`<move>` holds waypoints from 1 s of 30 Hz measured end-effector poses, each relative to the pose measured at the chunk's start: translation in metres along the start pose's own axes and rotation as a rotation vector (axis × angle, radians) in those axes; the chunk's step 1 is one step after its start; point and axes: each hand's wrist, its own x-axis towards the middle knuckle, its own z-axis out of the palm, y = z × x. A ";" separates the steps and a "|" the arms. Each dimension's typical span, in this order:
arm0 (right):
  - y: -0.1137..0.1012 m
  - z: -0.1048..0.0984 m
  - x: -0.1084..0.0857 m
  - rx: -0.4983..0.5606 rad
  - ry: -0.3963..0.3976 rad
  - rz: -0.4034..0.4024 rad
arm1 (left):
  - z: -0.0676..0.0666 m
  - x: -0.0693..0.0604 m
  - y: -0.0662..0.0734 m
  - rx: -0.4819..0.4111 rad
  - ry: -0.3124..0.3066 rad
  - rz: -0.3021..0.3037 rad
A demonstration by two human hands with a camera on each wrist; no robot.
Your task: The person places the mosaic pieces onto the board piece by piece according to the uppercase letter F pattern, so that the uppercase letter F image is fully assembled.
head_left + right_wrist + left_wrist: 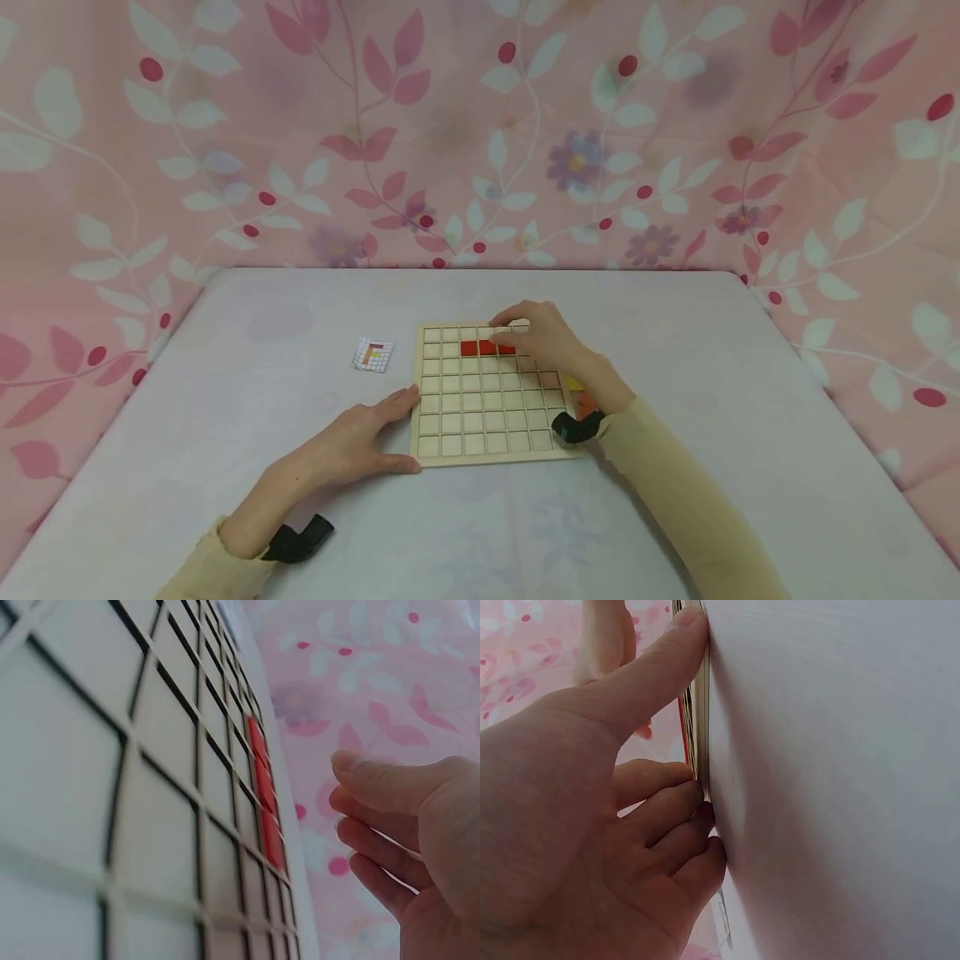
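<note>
1. The grid board (491, 402) lies flat on the table (750, 467).
2. The left hand (345, 443), thumb and fingers spread apart, touches the board's left edge.
3. The right hand (551, 337) hovers over the board's far side, thumb parted from its fingers, near three red squares (487, 348) set in a row.
4. A small patterned card (373, 355) sits left of the board; yellow (574, 384) and orange pieces (585, 406) peek out beneath the right wrist.
</note>
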 end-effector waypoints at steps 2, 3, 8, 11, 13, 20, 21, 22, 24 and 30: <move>0.006 -0.014 -0.006 0.002 0.022 0.016 | -0.001 -0.001 0.000 0.010 0.008 0.011; 0.010 -0.021 -0.010 -0.002 0.033 0.017 | -0.001 -0.001 0.000 0.012 0.011 0.011; 0.032 -0.049 -0.031 -0.069 0.073 0.032 | -0.002 -0.002 0.000 0.012 0.013 0.020; 0.044 -0.062 -0.045 -0.098 0.082 0.057 | -0.002 -0.002 -0.001 0.008 0.011 0.013; 0.050 -0.069 -0.053 -0.103 0.087 0.079 | -0.002 -0.002 -0.001 0.012 0.013 0.015; 0.071 -0.083 -0.074 -0.114 0.089 0.139 | -0.002 -0.003 -0.001 0.012 0.011 0.009; 0.073 -0.084 -0.076 -0.113 0.088 0.141 | -0.002 -0.003 -0.001 0.011 0.012 0.009; 0.075 -0.085 -0.077 -0.111 0.086 0.146 | -0.002 -0.003 -0.001 0.011 0.013 0.011; 0.078 -0.086 -0.080 -0.105 0.084 0.150 | -0.002 -0.003 -0.001 0.012 0.015 0.014; 0.085 -0.088 -0.092 -0.092 0.079 0.170 | -0.001 -0.003 -0.001 0.001 0.013 0.013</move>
